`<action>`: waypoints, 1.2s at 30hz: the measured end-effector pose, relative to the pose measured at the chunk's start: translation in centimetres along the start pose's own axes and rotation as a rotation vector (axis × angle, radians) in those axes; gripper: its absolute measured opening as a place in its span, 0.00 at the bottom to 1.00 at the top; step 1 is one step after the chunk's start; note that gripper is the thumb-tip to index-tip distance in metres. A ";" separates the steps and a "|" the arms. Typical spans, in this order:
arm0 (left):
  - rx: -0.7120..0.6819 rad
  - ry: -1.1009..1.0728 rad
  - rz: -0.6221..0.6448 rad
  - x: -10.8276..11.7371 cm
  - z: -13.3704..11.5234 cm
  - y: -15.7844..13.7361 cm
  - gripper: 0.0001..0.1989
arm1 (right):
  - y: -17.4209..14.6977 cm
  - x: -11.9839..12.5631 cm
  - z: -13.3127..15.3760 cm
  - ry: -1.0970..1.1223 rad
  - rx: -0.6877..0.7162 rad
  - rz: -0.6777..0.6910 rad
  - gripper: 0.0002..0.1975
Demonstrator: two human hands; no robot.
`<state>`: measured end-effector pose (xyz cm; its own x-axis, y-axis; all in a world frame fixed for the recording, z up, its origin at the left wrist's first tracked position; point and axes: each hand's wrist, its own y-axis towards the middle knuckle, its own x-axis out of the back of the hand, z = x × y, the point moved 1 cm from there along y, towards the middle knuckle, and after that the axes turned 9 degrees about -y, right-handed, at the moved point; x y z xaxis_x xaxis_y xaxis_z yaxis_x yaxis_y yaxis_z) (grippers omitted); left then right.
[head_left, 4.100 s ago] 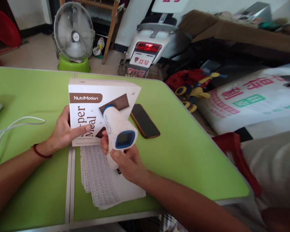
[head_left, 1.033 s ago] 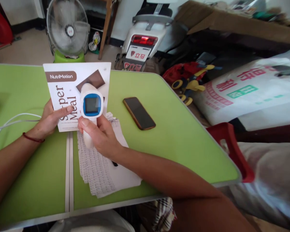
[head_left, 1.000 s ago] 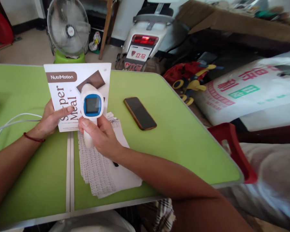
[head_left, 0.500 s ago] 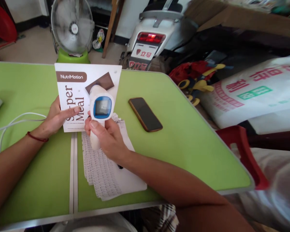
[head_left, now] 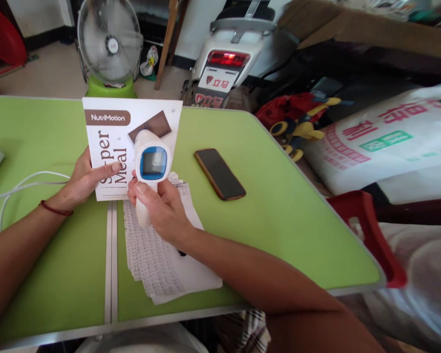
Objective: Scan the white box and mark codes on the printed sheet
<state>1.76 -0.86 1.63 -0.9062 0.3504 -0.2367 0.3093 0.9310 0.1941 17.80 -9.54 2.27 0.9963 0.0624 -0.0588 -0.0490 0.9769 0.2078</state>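
My left hand [head_left: 90, 174] grips the lower left edge of a white printed card [head_left: 113, 142] marked "NutriMotion", thumb on its face and the other fingers behind it. In my right hand [head_left: 161, 208] is a white infrared thermometer [head_left: 147, 186] with a blue-rimmed screen, held by its handle in front of the card's right half. What the screen reads is too faint to make out. Beneath my right hand lies a stack of handwritten papers [head_left: 154, 264]. The dark tip of a pen-like thing [head_left: 182, 253] shows beside my right wrist, mostly hidden.
A phone [head_left: 219, 174] in a brown case lies on the green table [head_left: 286, 220], right of the papers. White cables [head_left: 33, 179] run in from the left. Beyond the table stand a fan [head_left: 110, 44], a scooter [head_left: 228, 59] and a large white sack [head_left: 389, 137].
Both hands, the card and the thermometer keep nearly the same places. The whole view has shifted very slightly.
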 end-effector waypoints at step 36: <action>-0.347 0.360 -0.165 2.3 0.1 0.6 0.53 | -0.9 13.3 -2.6 -1.345 -0.039 -0.052 0.22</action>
<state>-0.10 0.47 1.15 -0.9953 0.0877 0.0399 0.0959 0.8607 0.5000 30.91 -9.05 -1.24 0.2918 -0.2000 0.9353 0.0109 0.9785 0.2058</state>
